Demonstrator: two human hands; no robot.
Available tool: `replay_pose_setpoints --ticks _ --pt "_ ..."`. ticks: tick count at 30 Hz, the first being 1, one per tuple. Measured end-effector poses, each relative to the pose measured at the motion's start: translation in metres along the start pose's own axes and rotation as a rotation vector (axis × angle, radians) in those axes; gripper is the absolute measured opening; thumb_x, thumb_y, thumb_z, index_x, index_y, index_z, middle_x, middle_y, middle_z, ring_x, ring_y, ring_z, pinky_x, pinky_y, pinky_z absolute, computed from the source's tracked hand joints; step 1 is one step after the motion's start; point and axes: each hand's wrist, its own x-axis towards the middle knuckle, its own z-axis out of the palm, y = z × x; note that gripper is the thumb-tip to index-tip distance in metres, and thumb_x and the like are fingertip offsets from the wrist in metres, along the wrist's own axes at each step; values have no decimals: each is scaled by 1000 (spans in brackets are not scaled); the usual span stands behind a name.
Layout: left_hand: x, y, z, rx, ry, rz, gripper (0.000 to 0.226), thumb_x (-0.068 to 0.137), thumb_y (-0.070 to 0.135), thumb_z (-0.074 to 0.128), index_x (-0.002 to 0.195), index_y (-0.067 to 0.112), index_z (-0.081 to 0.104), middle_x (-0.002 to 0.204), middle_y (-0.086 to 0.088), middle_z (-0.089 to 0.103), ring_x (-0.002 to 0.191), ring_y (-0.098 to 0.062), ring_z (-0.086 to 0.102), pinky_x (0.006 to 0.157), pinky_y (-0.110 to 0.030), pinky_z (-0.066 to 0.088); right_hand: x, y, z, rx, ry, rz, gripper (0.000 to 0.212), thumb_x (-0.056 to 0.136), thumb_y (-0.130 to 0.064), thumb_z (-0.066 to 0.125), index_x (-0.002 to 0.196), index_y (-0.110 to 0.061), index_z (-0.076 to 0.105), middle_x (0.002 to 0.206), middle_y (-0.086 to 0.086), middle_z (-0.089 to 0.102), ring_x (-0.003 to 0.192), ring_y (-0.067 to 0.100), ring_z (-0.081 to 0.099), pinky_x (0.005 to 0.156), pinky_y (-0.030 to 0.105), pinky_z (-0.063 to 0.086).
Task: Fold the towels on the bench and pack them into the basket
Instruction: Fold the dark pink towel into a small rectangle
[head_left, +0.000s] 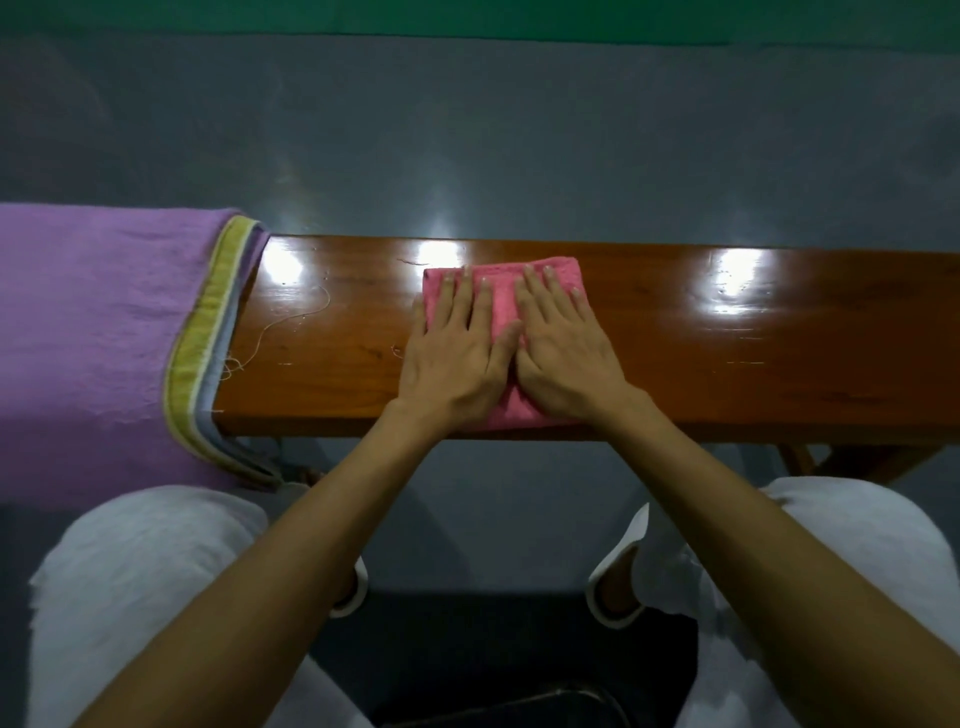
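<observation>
Left hand (457, 353): flat, palm down, fingers straight and slightly spread, pressed on the left half of a folded pink towel (503, 304); thumb alongside the right hand.
Right hand (563, 358): flat, palm down, fingers straight and slightly spread, pressed on the right half of the same towel; touching the left hand at the thumbs.
Pink towel: folded into a small oblong, lying across the middle of the surface (727, 364), near end at the surface's near edge, far end just short of the far edge.
Surface: long, narrow, glossy reddish-brown wood, running left to right; bright lamp reflections in three spots; fine scratches; slanted wooden legs (800, 460) showing beneath at near right.
Purple towel (93, 338): large, draped over the left end of the surface and hanging down its near side; well apart from the pink towel; yellow-green band (200, 338) along its right edge, grey and pale layers (221, 358) showing just beyond that band.
Loose thread (270, 327): pale, curled, lying on the wood just right of the band.
Floor (467, 130): smooth grey, faintly shiny, on the far and near sides of the surface.
Green strip (467, 13): along the far edge of the floor.
White trousers (140, 571): knees at near left and near right, bare forearms reaching over them.
</observation>
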Motion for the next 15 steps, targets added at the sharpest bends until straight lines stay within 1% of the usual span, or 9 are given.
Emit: replay_pose_setpoints --ticks 3,6,9,15 --pt "2 -10 0 30 -7 -29 78 103 61 -2 163 12 -7 171 -8 -15 156 -21 -21 126 -47 -13 0 5 1 0 -17 48 71 104 -51 9 163 -12 -4 171 7 -10 157 21 -12 128 47 -2" --pt "1 -20 -2 55 -8 -38 76 103 57 1 163 11 -8 171 -8 -16 156 -22 -21 127 -49 -11 -1 12 -1 21 -29 116 72 106 -54 12 162 -13 -8 170 7 -14 156 22 -15 128 47 -2" --pt "-1 -27 -5 57 -18 -43 73 105 55 5 163 13 -10 171 -6 -17 156 -23 -19 127 -52 -8 -3 20 -4 40 -33 153 71 107 -52 14 162 -13 -9 170 7 -14 157 23 -13 128 47 -1" --pt "-2 -33 -6 60 -17 -25 69 107 51 9 163 16 -11 171 -5 -18 156 -23 -21 127 -53 -8 -5 22 -4 64 -33 167 69 108 -48 15 162 -15 -10 170 5 -14 157 24 -13 128 49 -2"
